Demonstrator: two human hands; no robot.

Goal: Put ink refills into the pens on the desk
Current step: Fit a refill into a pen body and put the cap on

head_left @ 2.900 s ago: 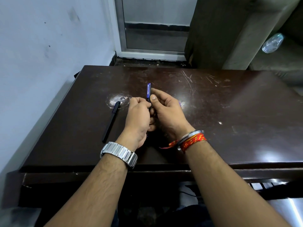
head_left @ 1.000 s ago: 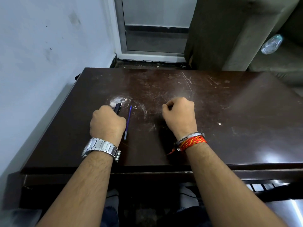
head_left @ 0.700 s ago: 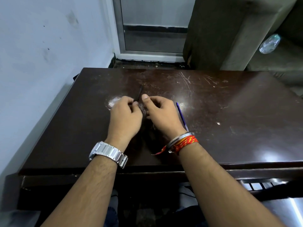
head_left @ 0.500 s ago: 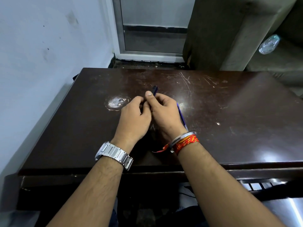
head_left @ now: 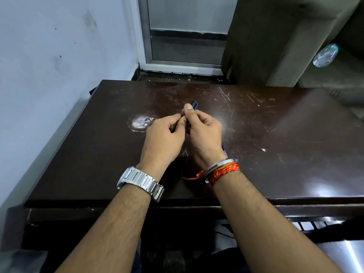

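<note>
Right thumb (head_left: 188, 107) is pressing flat along the pen (head_left: 194, 105), whose dark, blue-edged end is poking out just beyond the thumbnail, pointing away from the person. The right hand (head_left: 202, 133) is curling its fingers round the barrel, so most of the pen is sitting hidden inside the grip. Meeting it from the left, the left hand (head_left: 163, 138) is bringing thumb and forefinger (head_left: 175, 117) right up against the right thumb, pinching at something there; what is caught between those fingertips is too small and too shadowed to tell. The other left fingers are folding in under the palm. Both hands are touching each other, hovering over the middle of the desk (head_left: 275, 134).

Moving out from the grip: behind the right hand, near the wrist, a thin blue rod, seemingly a second pen or a refill (head_left: 224, 149), is lying on the desk, mostly covered by the hand. Just left of the left fingers, a pale worn patch (head_left: 140, 123) is showing on the dark top. Beyond the fingertips, light scratches are running across the wood.

Back at the wrists, a silver metal watch (head_left: 140, 180) is sitting on the left, and a steel bangle with red and orange thread (head_left: 223, 169) is wrapping the right.
</note>
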